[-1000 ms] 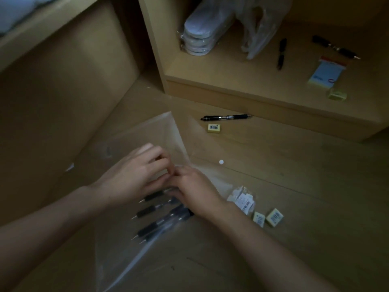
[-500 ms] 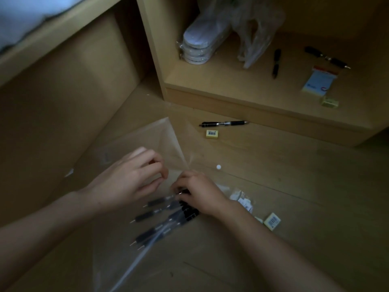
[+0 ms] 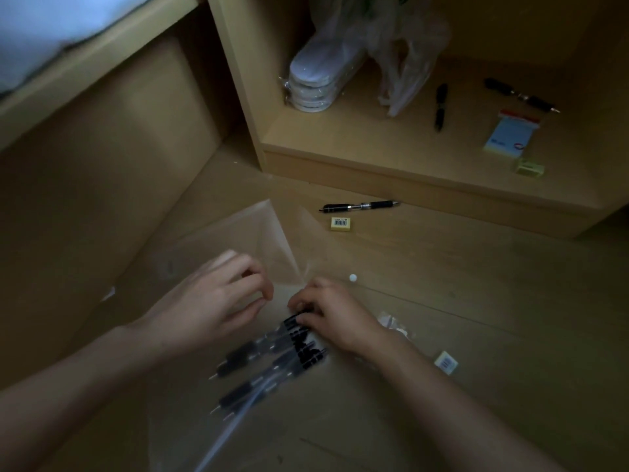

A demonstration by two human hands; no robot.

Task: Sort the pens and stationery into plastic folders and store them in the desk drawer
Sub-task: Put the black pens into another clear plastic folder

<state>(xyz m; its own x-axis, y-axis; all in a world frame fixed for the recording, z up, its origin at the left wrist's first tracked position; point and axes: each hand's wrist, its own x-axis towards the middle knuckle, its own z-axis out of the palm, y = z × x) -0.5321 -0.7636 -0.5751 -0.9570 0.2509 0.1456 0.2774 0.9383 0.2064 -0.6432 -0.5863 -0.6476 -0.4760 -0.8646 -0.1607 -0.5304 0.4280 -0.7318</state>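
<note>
A clear plastic folder [image 3: 235, 233] lies open on the wooden surface, its flap with a white snap button [image 3: 353, 277] spread to the right. Several black pens [image 3: 262, 366] lie inside it, tips toward me. My left hand [image 3: 218, 301] pinches the folder's upper sheet at the opening. My right hand [image 3: 337, 318] curls its fingers round the pens' clip ends at the folder's mouth. One loose black pen [image 3: 359, 206] and a yellow eraser [image 3: 341, 223] lie beyond the folder.
A crumpled wrapper [image 3: 394, 327] and another eraser [image 3: 446, 362] lie right of my right wrist. The open shelf [image 3: 391, 155] behind holds two black pens [image 3: 440, 107], a notepad [image 3: 510, 136], a small yellow block [image 3: 529, 166], stacked white packs [image 3: 313, 83] and a plastic bag [image 3: 405, 63].
My hands have parted slightly. The right hand has slid toward me along the pens, and the pens sit deeper in the folder.
</note>
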